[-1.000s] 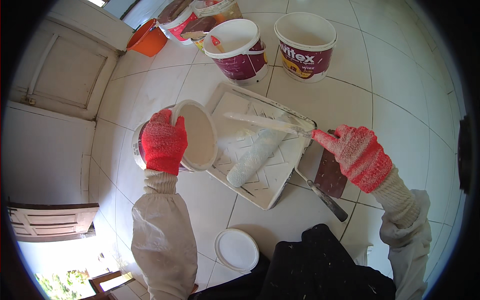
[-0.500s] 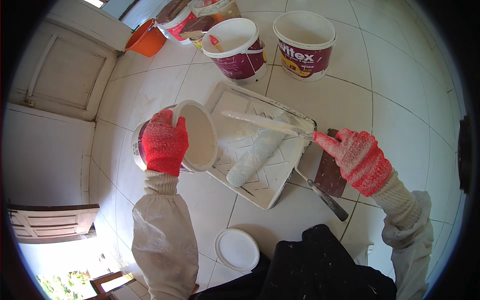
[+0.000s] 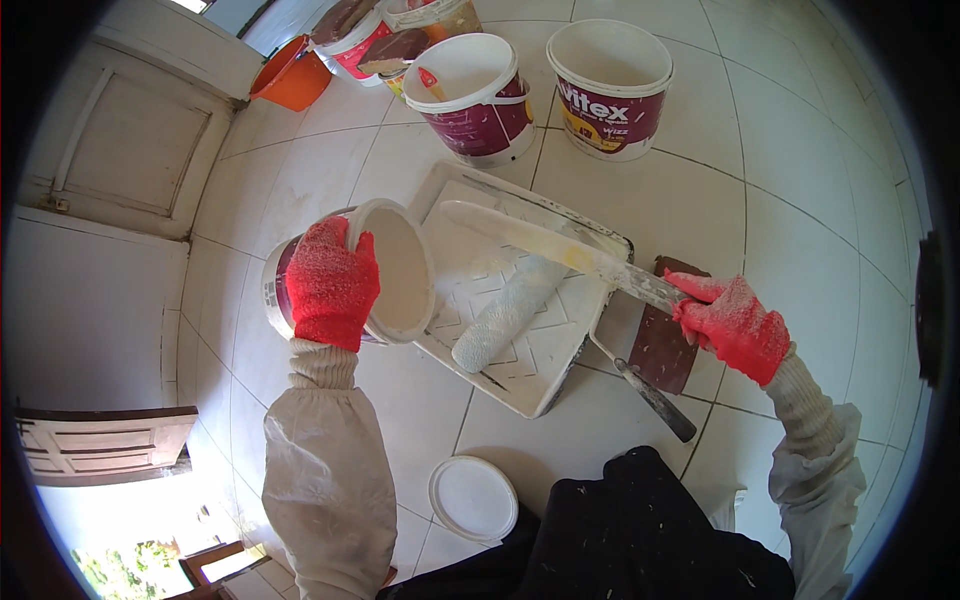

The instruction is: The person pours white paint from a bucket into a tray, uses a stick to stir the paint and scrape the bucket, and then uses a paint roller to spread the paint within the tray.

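Note:
My left hand (image 3: 332,285), in a red glove, grips the upper rim of a paint bucket (image 3: 277,290). The bucket leans over, its mouth turned toward a white paint tray (image 3: 437,195) and touching or close above the tray's left side. Pale paint coats the inside. In my right hand (image 3: 735,325), also red-gloved, is one end of a long flat stirring stick (image 3: 530,238), smeared with whitish paint. It reaches left above the tray, tip near the bucket's mouth. A paint roller (image 3: 510,315) lies in the tray, its dark handle (image 3: 657,402) sticking out over the near right edge.
A dark reddish-brown flat piece (image 3: 662,345) lies right of the tray. Nearer me is a round white lid (image 3: 473,498). Beyond the tray stand a maroon-and-white bucket (image 3: 475,130) with a brush in it, another such bucket (image 3: 610,115), and an orange bucket (image 3: 292,78).
My right hand has shifted slightly right and down, and turned the stirring stick so its broad face shows. The bucket in my left hand has hardly moved.

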Demonstrator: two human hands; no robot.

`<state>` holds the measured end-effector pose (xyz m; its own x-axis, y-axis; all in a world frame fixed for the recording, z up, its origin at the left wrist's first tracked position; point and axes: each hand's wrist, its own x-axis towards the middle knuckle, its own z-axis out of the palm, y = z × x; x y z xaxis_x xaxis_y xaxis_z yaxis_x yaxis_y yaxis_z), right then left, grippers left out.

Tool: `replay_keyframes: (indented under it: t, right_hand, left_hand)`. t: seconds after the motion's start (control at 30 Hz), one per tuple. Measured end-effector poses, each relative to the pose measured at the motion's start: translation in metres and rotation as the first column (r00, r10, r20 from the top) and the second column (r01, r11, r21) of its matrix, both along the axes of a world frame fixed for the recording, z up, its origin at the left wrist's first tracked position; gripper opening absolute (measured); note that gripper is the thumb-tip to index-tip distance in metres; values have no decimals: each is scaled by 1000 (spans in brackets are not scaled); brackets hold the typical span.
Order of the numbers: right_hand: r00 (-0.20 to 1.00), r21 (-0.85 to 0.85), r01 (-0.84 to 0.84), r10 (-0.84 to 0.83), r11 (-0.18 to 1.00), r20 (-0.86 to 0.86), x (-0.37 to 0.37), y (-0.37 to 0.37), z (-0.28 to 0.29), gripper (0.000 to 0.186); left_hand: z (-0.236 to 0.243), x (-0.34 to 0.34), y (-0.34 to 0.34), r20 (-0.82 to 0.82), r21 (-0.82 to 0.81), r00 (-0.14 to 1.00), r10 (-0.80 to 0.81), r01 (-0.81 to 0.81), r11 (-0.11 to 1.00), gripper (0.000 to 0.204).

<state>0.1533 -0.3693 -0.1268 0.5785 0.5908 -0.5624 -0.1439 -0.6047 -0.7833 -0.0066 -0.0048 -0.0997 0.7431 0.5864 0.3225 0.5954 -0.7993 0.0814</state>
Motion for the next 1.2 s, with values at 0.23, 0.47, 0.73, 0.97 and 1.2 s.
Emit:
replay_keyframes:
  t: [0.23, 0.47, 0.73, 0.97, 1.2]
  right_hand:
    - [973, 55, 67, -53, 996, -225, -1, -13, -1, 40]
    - [641, 47, -568, 406, 821, 651, 0, 60, -11, 40]
    - [37, -429, -691, 621, 582, 783, -55, 161, 1, 37]
    - [-56, -524, -710, 705, 469, 707, -48, 161, 19, 45]
    - [-137, -439, -734, 520, 518, 843, -50, 166, 17, 51]
  left_hand:
    - [-3, -2, 0, 17, -3, 1000, -4, 4, 1000, 34]
    - [5, -19, 11, -14, -16, 999, -34, 34, 999, 31]
    - [11, -47, 15, 9, 76, 966, -257, 255, 964, 25]
    - [17, -60, 24, 111, 4, 978, -177, 178, 984, 23]
    - [14, -62, 24, 133, -40, 979, -156, 163, 986, 25]
